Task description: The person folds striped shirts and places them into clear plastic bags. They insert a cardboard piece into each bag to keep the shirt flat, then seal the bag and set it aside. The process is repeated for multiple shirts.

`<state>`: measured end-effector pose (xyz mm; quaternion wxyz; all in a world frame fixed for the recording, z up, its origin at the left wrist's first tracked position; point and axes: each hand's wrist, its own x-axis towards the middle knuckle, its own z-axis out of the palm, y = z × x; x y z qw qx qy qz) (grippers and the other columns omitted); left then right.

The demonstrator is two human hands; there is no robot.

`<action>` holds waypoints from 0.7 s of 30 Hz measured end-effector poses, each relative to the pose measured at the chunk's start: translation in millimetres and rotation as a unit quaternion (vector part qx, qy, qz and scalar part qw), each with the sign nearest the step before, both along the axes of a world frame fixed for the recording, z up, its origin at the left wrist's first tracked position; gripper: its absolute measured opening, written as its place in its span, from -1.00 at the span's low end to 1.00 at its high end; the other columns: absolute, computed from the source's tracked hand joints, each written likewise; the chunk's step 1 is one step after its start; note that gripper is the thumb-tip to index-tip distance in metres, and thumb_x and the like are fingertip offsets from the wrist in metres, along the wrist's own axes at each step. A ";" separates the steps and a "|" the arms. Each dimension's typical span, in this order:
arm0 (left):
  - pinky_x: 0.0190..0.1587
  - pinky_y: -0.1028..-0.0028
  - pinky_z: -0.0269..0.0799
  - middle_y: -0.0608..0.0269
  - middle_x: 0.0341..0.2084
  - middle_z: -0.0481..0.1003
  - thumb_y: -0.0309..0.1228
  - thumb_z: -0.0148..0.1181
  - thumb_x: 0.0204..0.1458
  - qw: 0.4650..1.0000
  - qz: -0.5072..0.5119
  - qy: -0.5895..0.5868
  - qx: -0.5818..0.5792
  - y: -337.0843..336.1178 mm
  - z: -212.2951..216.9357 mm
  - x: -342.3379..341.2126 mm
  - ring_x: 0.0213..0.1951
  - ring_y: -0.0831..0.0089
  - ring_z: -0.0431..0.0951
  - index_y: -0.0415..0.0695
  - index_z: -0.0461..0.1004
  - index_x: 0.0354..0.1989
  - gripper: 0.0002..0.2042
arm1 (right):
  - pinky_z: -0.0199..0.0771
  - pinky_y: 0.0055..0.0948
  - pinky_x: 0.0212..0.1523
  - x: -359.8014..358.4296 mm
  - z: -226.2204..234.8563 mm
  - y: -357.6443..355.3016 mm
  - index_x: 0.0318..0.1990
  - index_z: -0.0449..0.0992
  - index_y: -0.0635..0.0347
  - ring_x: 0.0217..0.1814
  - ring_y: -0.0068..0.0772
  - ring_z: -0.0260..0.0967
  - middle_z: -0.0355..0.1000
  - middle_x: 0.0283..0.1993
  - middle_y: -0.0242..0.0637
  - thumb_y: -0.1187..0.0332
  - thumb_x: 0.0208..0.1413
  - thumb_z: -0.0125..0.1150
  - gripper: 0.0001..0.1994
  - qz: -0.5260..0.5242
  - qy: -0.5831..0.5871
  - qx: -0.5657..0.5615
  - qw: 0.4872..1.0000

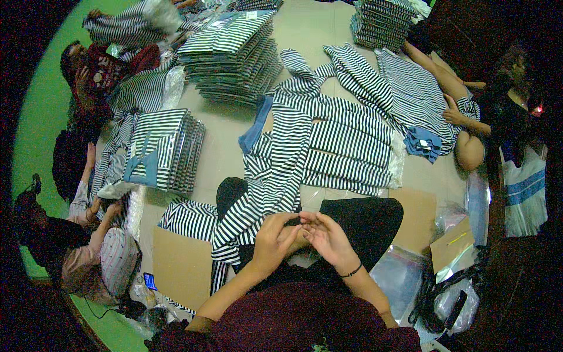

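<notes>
My left hand [273,242] and my right hand [329,239] are raised in front of my body above my lap, fingertips close together. On the left, the fingers curve with the thumb apart from them. The right palm is partly turned up, its fingers loosely bent and apart. Nothing shows in either hand, though something tiny between the fingertips could be hidden. Just beyond them lies a black-and-white striped garment [287,152] with blue fabric at one side, spread on the floor and over my leg. A sleeve of it reaches down beside my left hand.
Stacks of bagged striped garments [231,58] stand ahead and to the left, with another stack [384,23] farther back. Brown cardboard [183,258] lies at left, clear plastic bags [399,281] at right. People sit on both sides; one touches a striped shirt [413,88].
</notes>
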<state>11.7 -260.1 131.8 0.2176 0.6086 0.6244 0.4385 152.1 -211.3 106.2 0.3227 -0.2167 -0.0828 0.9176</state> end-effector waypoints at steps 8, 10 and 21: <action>-0.36 0.42 0.29 0.15 -0.49 0.40 -0.54 0.14 -0.26 0.994 -0.014 0.067 0.089 2.0 15.3 1.6 -0.42 0.26 0.39 -0.24 0.38 -0.39 -0.81 | 0.12 -0.49 -0.07 -3.9 24.3 -17.7 -0.05 0.23 0.37 -0.10 -0.43 0.12 0.26 -0.13 -0.29 0.15 0.09 -0.35 -0.55 -0.009 0.012 -0.007 1.000; -0.39 0.41 0.28 0.16 -0.50 0.40 -0.56 0.14 -0.28 0.989 -0.004 0.088 0.119 0.6 14.6 0.5 -0.44 0.26 0.39 -0.25 0.38 -0.41 -0.81 | 0.09 -0.49 -0.05 -5.3 27.3 -19.7 -0.02 0.20 0.37 -0.07 -0.43 0.09 0.24 -0.11 -0.30 0.13 0.10 -0.38 -0.52 -0.001 0.027 0.017 1.000; -0.38 0.40 0.27 0.16 -0.52 0.39 -0.54 0.16 -0.32 0.977 -0.017 0.151 0.146 -6.2 10.9 -6.9 -0.43 0.27 0.39 -0.25 0.38 -0.45 -0.81 | 0.09 -0.53 -0.06 -11.7 24.7 -29.3 0.05 0.08 0.41 -0.08 -0.46 0.08 0.21 -0.09 -0.28 0.15 0.10 -0.38 -0.51 0.006 0.009 0.016 1.000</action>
